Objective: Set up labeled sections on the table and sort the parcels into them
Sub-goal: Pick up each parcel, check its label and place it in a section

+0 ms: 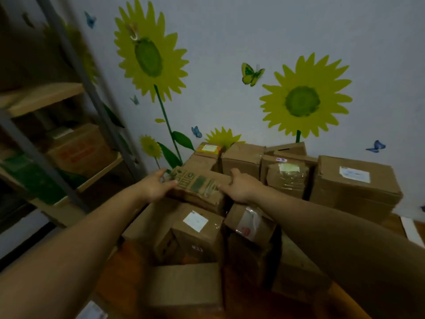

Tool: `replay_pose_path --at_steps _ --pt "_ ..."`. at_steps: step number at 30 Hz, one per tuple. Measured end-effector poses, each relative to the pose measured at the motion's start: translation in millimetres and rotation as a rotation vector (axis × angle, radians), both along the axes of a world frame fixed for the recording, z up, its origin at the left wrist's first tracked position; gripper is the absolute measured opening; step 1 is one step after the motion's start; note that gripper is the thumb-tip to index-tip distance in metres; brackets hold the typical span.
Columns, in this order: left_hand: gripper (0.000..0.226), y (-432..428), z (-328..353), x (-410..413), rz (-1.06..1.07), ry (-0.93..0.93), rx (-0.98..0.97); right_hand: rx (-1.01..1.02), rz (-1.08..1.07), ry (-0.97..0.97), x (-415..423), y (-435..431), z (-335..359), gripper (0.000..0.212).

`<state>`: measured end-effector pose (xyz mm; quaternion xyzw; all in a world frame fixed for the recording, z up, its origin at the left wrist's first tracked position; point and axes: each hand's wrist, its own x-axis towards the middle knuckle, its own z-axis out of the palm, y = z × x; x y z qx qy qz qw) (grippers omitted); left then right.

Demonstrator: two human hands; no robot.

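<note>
Step in hand, as judged: lifting one parcel off the pile for sorting. Locate the flat brown cardboard parcel with green printed panels (197,186) at centre frame, lying tilted on top of the heap of brown cardboard boxes (354,180) filling the middle and right of the frame. Note the grip: left hand (154,186) clamped on the parcel's left end, thumb on the top face; right hand (241,187) clamped on the right end, fingers hooked over the far edge; hands apart by the parcel's length. Lift straight up before drawing back, to avoid dragging the white-labelled brown box (197,226) and the tape-wrapped brown box (248,224) just below, toward lower centre. Press inward evenly from both ends; expect some flex along the dented near edge, so avoid squeezing hard. Check the parcel for a label before choosing a section. No labelled sections visible in frame, only a patch of orange-brown wooden tabletop (131,259) at lower centre-left. Avoid swinging left toward the grey metal shelving unit (76,61) at the left of the frame.
</note>
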<state>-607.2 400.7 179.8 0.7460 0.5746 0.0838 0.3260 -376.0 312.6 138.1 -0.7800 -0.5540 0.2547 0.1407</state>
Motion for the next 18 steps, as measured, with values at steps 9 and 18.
replay_pose_path --at_steps 9,18 --pt "0.053 82.2 -47.4 23.5 -0.098 0.025 -0.076 -0.187 -0.151 0.037 -11.1 38.4 -14.4 0.089" --pt "0.039 124.6 -38.7 -11.6 -0.144 -0.176 -0.228 0.077 -0.479 0.081 -62.0 43.7 5.3 0.084"
